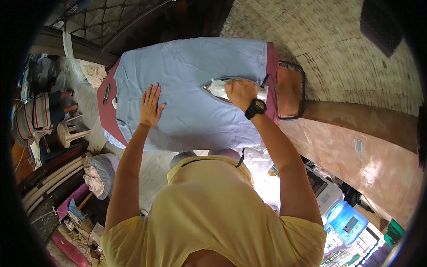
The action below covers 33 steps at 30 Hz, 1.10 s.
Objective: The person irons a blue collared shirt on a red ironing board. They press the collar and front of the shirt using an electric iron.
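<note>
A light blue garment [187, 62] lies spread over an ironing board with a dark red cover [272, 62]. My left hand [151, 105] rests flat on the cloth, fingers stretched out. On the right, my right hand [241, 92] is wrapped round the handle of a white clothes iron [218, 88], whose soleplate sits on the cloth with its tip toward the left. A dark cord [266, 81] shows at the iron's back end. Small creases run through the cloth between my hands. A slim dark object [106, 94] lies on the red cover at the left end.
A metal rack [304, 89] juts from the board's right end, near a low wall [356, 151]. A person in a striped top [38, 115] is at the far left by a wooden stool [70, 134]. A blue water jug [347, 222] stands at the lower right.
</note>
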Each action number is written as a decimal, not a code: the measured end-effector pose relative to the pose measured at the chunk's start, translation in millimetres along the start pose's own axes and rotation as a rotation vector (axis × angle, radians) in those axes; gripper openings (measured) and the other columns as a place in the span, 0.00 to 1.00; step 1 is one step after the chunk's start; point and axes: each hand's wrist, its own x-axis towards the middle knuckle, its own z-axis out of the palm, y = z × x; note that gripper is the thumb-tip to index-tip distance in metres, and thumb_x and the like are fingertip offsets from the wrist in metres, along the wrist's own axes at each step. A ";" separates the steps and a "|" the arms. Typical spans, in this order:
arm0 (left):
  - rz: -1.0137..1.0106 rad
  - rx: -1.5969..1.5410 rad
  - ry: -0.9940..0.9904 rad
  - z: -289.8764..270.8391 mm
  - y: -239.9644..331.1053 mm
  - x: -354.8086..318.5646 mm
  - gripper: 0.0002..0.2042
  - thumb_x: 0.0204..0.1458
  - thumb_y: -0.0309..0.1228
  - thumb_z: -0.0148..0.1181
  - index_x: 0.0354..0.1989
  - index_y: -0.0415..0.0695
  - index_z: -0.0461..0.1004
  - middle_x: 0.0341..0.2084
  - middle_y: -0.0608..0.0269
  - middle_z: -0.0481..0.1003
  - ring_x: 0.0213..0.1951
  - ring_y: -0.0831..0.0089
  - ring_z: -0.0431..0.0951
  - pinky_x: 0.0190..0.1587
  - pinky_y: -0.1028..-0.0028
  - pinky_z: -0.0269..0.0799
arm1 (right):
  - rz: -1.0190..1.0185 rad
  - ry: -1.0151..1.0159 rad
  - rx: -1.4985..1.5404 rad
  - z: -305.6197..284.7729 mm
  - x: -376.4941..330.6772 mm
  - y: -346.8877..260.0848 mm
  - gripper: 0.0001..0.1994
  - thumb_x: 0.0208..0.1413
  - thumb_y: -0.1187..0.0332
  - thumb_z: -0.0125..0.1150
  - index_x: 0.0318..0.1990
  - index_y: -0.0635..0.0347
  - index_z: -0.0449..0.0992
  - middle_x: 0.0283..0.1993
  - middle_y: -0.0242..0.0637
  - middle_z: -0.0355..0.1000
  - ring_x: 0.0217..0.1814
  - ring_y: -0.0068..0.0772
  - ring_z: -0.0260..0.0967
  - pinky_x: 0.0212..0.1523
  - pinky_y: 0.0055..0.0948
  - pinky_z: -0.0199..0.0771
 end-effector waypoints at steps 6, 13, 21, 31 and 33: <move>-0.008 -0.066 0.167 -17.7 -20.6 3.7 0.29 0.67 0.49 0.41 0.71 0.46 0.56 0.72 0.57 0.53 0.72 0.53 0.50 0.72 0.57 0.45 | -0.178 -0.006 -0.375 -32.2 -6.1 102.6 0.06 0.54 0.69 0.55 0.35 0.58 0.78 0.27 0.43 0.78 0.27 0.43 0.78 0.26 0.42 0.77; -0.565 -0.128 0.521 -40.8 -100.0 -28.6 0.22 0.62 0.39 0.56 0.59 0.39 0.69 0.57 0.49 0.68 0.56 0.54 0.70 0.58 0.61 0.67 | 0.761 -0.040 0.139 -104.1 -34.8 224.8 0.45 0.53 0.24 0.43 0.36 0.68 0.80 0.36 0.57 0.79 0.41 0.50 0.79 0.39 0.43 0.77; -0.956 -0.306 0.439 -18.2 -173.4 -30.1 0.31 0.47 0.46 0.71 0.55 0.39 0.73 0.51 0.50 0.77 0.54 0.58 0.77 0.56 0.65 0.70 | 0.747 0.071 0.229 -46.1 -26.4 263.5 0.45 0.46 0.28 0.60 0.40 0.77 0.78 0.32 0.51 0.80 0.36 0.49 0.81 0.43 0.45 0.79; -0.806 -0.386 0.377 12.3 -259.0 -41.5 0.19 0.49 0.46 0.69 0.39 0.42 0.81 0.31 0.58 0.82 0.35 0.64 0.81 0.41 0.66 0.74 | 0.727 0.111 0.050 -104.7 -60.8 240.7 0.40 0.49 0.34 0.63 0.51 0.68 0.77 0.44 0.56 0.78 0.50 0.61 0.75 0.52 0.50 0.73; -0.835 -0.382 0.396 22.8 -265.7 -37.4 0.20 0.50 0.47 0.67 0.40 0.42 0.81 0.32 0.58 0.82 0.36 0.64 0.82 0.43 0.66 0.74 | 0.819 0.110 0.048 -110.5 -67.4 221.1 0.36 0.48 0.36 0.65 0.47 0.65 0.79 0.40 0.56 0.79 0.46 0.59 0.77 0.48 0.48 0.75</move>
